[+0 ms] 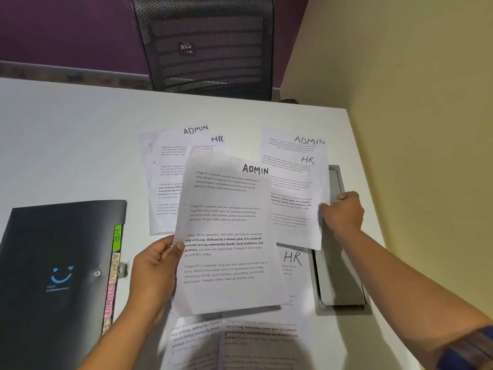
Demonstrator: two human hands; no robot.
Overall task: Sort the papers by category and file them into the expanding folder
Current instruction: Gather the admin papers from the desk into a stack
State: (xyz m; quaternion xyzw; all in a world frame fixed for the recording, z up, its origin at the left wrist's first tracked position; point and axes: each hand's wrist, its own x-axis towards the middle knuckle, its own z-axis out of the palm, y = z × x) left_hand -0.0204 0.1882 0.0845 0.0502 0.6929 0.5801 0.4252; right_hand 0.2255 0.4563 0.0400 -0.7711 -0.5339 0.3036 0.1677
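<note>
White table (66, 145) filled the view, and on its left lay the black expanding folder (58, 263), closed flat. Coloured tabs poked out along its right edge: a green tab (116, 236) marked HR, a pale tab (114, 268) marked ADMIN, and a pink tab (109, 303) too smeared to read. What sat in its pockets could not be seen.

Papers next. A loose pile (165, 182) lay at the far middle with ADMIN and HR headings overlapping. The near sheets (261, 335) were blurred and cut off by the frame.

Up off the table in the centre was the ADMIN sheet (226, 236). The left hand (154, 271) pinched its left edge, thumb (178, 247) on the front, the fingers hidden behind the paper.

Over on the right, the right hand (344, 212) gripped the right edge of an HR sheet (293, 198), fingers (328, 209) curled round it, with another ADMIN page (293, 145) lying just beyond. The HR sheet half covered a grey hatch (338, 276) set into the table.
</note>
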